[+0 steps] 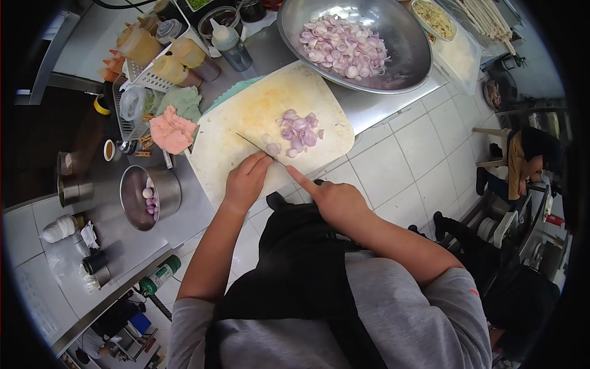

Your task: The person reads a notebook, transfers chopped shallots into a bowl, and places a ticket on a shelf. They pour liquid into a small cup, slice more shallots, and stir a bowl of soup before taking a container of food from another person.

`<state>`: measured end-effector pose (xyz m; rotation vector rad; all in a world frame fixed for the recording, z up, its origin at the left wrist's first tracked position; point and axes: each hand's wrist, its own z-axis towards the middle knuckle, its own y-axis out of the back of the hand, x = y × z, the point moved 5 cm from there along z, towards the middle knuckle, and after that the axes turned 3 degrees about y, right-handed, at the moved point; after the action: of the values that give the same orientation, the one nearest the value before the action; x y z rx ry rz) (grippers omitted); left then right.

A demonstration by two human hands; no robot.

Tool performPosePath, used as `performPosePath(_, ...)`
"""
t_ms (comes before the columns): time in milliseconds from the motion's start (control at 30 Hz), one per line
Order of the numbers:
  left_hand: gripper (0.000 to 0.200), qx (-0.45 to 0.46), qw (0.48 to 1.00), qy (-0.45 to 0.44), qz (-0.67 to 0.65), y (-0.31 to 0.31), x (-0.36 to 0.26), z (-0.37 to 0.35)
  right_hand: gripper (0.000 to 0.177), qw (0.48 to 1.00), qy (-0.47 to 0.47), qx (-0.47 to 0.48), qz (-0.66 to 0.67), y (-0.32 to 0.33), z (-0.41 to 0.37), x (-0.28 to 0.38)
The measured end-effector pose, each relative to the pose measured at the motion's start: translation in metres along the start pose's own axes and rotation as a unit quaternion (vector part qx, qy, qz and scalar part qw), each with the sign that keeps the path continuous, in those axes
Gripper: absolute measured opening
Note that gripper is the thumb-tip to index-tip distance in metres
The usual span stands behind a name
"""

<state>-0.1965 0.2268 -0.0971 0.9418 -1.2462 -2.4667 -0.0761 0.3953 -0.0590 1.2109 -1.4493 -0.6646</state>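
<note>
My right hand [338,200] is closed on a knife [253,144], its index finger stretched toward the blade. The handle is mostly hidden in my grip. The thin blade slants across the near part of a worn white cutting board [243,101]. Close by the blade, the fingers of my left hand [247,179] are bent and pressed together; whatever they hold is hidden. A few fresh shallot slices [273,148] lie just beyond the blade. Farther right on the board is a loose pile of purple-white shallot slices [300,130].
A large steel bowl [409,58] of sliced shallots stands beyond the board. On the left, a steel pot [169,192] holds peeled shallots. Pink cloth [174,129] and green cloth [184,101] touch the board's left side, near sauce bottles [230,46]. Other people [534,160] are at right.
</note>
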Motion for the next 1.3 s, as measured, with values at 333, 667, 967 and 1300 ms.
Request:
performPosePath(333, 0.021, -0.009, 1.000, -0.014, 0.015, 0.001, -0.003, -0.001, 0.088, 0.999, -0.014, 0.031, 0.042, -0.003, -0.005, 0.003)
performPosePath(667, 0.020, -0.006, 1.000, -0.021, 0.022, 0.004, -0.005, 0.002, 0.092, 0.995, -0.066, 0.072, 0.036, 0.012, -0.007, -0.016)
performPosePath(967, 0.016, -0.009, 1.000, -0.019, 0.023, 0.004, -0.007, 0.001, 0.094, 0.997, -0.020, 0.074, 0.022, 0.025, -0.031, 0.001)
performPosePath(1300, 0.017, 0.009, 1.000, -0.018, 0.010, 0.003, -0.006, 0.000, 0.090, 0.992, -0.037, 0.120, 0.010, 0.027, -0.040, 0.001)
